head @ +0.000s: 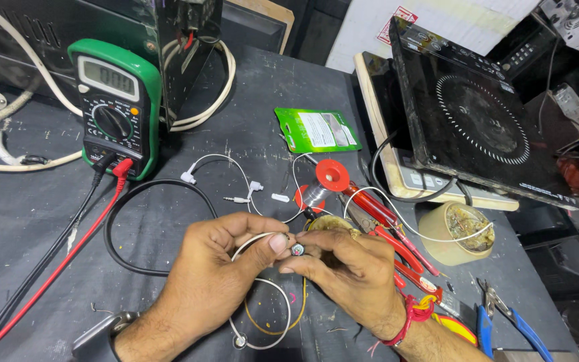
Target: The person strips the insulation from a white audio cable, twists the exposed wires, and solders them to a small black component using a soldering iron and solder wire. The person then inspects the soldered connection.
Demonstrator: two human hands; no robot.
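My left hand pinches a thin white earphone cable between thumb and forefinger. The cable loops down under my hands to a small round earbud near the table's front edge. My right hand meets the left at the fingertips, and the two together hold a tiny round part at the cable's end. The other white earphone leads and a jack plug lie on the dark table just beyond my hands.
A green multimeter with red and black probe leads stands at the back left. A solder spool, red-handled tools, a flux tin, blue pliers and a black induction cooktop fill the right side.
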